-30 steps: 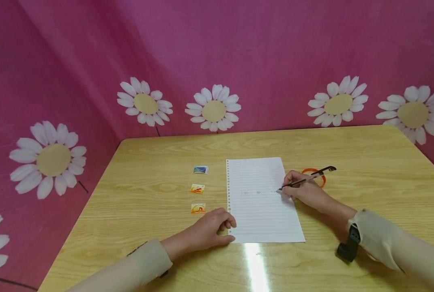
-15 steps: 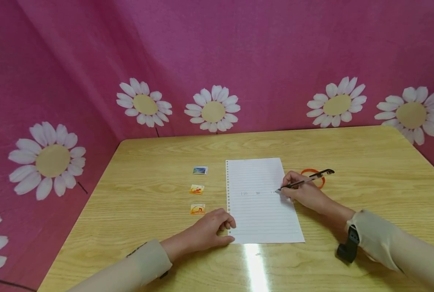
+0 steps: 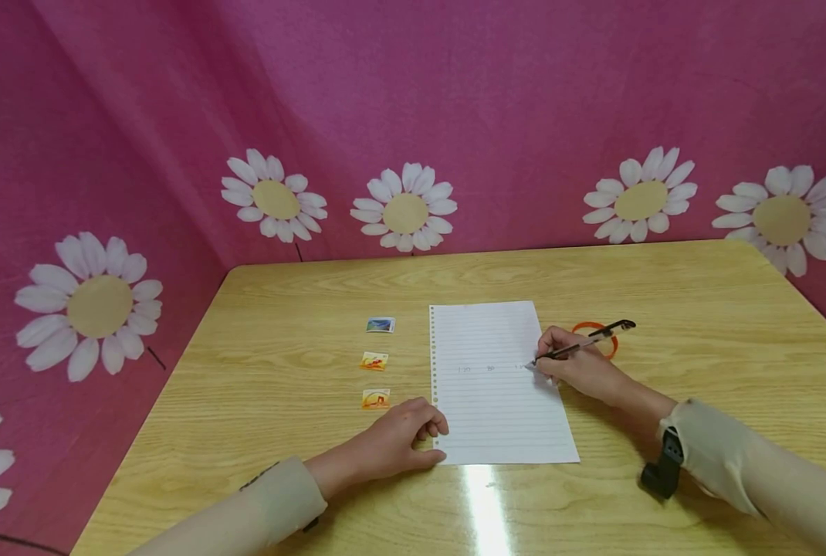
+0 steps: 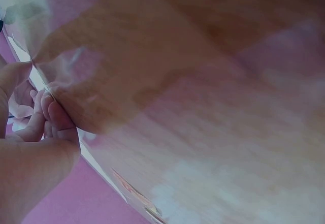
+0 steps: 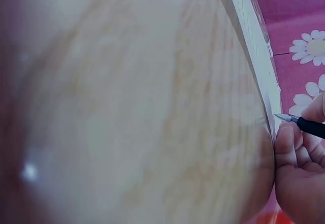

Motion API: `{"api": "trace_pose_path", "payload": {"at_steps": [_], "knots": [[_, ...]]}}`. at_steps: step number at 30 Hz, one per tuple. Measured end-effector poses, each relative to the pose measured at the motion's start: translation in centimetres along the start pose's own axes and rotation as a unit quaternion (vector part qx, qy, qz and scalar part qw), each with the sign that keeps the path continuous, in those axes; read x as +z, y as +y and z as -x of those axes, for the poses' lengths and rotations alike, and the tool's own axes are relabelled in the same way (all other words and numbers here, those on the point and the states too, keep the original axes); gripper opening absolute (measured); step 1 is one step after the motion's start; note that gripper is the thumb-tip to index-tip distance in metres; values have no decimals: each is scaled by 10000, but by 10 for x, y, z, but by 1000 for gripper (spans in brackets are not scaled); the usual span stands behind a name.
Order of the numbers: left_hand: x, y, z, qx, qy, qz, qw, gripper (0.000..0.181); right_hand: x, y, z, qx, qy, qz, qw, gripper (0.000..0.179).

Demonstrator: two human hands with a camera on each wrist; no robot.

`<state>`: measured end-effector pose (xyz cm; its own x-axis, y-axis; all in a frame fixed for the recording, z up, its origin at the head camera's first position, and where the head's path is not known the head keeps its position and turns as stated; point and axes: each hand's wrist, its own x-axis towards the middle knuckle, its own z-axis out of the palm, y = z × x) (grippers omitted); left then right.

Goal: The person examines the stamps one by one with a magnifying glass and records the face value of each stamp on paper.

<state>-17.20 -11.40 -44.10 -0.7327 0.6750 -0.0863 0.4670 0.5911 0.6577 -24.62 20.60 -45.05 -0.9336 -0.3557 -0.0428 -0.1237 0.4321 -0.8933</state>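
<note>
A black-capped pen (image 3: 587, 340) is pinched in my right hand (image 3: 583, 369), its tip on the right part of a lined sheet of paper (image 3: 503, 417). Faint figures stand in a row across the middle of that sheet. My left hand (image 3: 406, 436) rests at the paper's lower left edge, fingers loosely bent and thumb on the margin. In the right wrist view the pen's silver tip (image 5: 284, 117) meets the paper (image 5: 251, 46). The left wrist view shows the left hand's fingers (image 4: 58, 117) bent at the table surface.
Three small stamp-like pictures lie left of the paper: a blue one (image 3: 380, 325), a yellow-red one (image 3: 374, 361) and another yellow-red one (image 3: 376, 399). An orange ring (image 3: 616, 344) lies behind the right hand. A pink flowered cloth (image 3: 510, 116) hangs beyond the wooden table (image 3: 302, 309).
The pen's top end has dipped and shifted a little to the left as the right hand makes small movements at the row of figures. The left hand stays in place.
</note>
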Motion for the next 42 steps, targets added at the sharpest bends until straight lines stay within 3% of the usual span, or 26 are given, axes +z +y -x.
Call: {"api": "trace_pose_path", "payload": {"at_steps": [16, 23, 34, 42], "knots": [[-2, 3, -3, 127, 21, -69, 9999, 21, -7, -1, 2, -14, 77, -108, 9999, 20], [-1, 4, -3, 64, 35, -36, 10000, 22, -8, 2, 4, 105, 202, -365, 9991, 24], [1, 4, -2, 146, 36, -60, 9999, 21, -6, 4, 9, -21, 342, -633, 9974, 24], [1, 2, -3, 99, -7, -48, 9999, 21, -7, 2, 9, -124, 445, -498, 9977, 23]]}}
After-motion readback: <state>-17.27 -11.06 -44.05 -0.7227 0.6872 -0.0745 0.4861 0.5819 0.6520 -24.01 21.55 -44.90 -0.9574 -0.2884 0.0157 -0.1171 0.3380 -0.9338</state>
